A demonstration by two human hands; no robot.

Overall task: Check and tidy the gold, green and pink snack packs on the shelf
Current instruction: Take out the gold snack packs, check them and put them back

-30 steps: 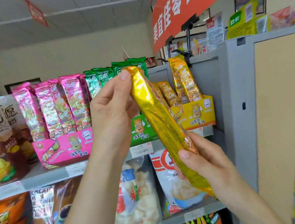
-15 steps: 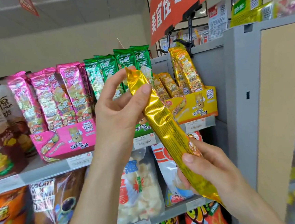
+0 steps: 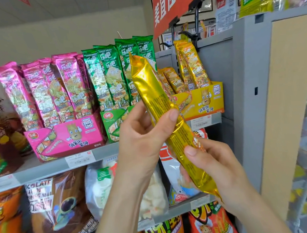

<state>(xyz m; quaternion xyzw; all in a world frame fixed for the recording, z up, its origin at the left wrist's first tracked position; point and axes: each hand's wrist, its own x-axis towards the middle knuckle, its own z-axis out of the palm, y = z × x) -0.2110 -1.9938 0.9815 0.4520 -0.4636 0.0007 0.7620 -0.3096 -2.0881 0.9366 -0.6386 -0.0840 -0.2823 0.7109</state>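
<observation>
Gold snack pack (image 3: 151, 83) held in mid-air before the shelf (image 3: 48, 170), long axis on a steep diagonal, upper sealed end toward top left, lower end toward bottom right, printed back facing the camera; pinched near the lower end by the right grip (image 3: 216, 168), thumb on top; clasped around the middle by the left grip (image 3: 141, 136), thumb across the front; farther back on the shelf, standing pink packs (image 3: 41, 92), green packs (image 3: 112, 77) and gold packs (image 3: 193, 66) in matching display boxes (image 3: 67, 137), left to right.
</observation>
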